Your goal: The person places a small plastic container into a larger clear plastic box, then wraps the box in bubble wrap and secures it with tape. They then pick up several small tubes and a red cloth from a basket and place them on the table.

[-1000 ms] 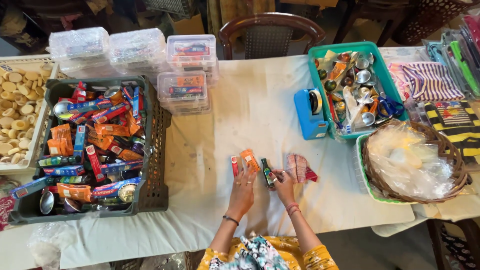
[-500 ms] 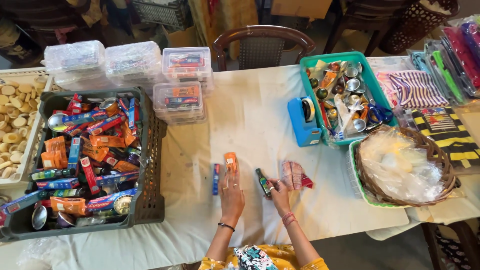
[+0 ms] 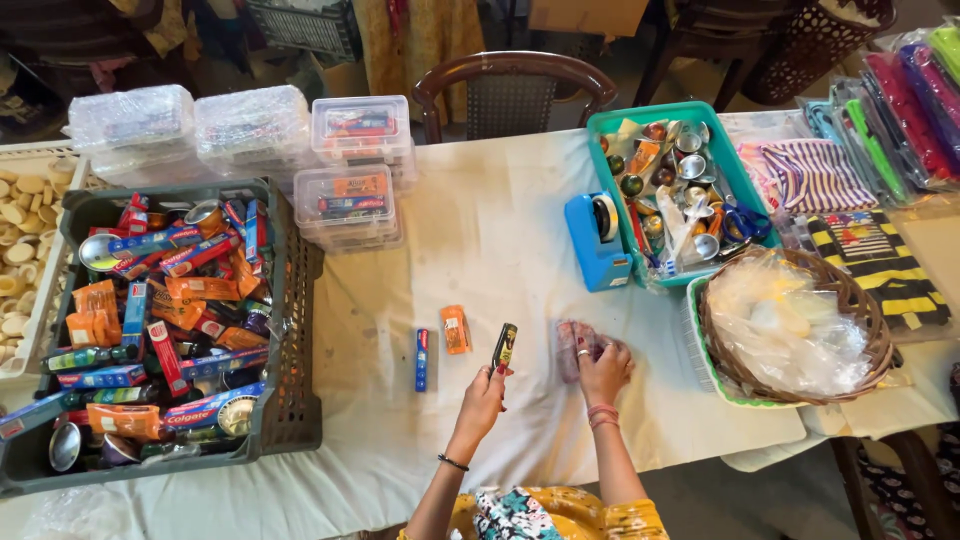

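Laying small items out in a row on the white-clothed tabletop (image 3: 500, 230), by the look of it. Left hand (image 3: 483, 400), fingers pinched on a small dark sachet (image 3: 504, 346), holds it upright just above the cloth. Right hand (image 3: 603, 368), fingers curled, presses on a pinkish clear pouch (image 3: 568, 345) lying flat. To the left, lying apart: an orange packet (image 3: 456, 329) and a slim blue box (image 3: 422, 359).

Setting the sachet down calls for the bare gap between orange packet and pouch, and a gentle release so it lies flat.

Containers:
- Grey crate (image 3: 290, 330), far left: heaped with toothpaste boxes, orange packets and small tins.
- Teal basket (image 3: 600, 125): round tins, scissors, odds and ends; blue tape dispenser (image 3: 596, 240) beside it.
- Wicker basket (image 3: 870, 310): crumpled clear bags.
- Clear lidded boxes (image 3: 350, 200): stacked, already filled.
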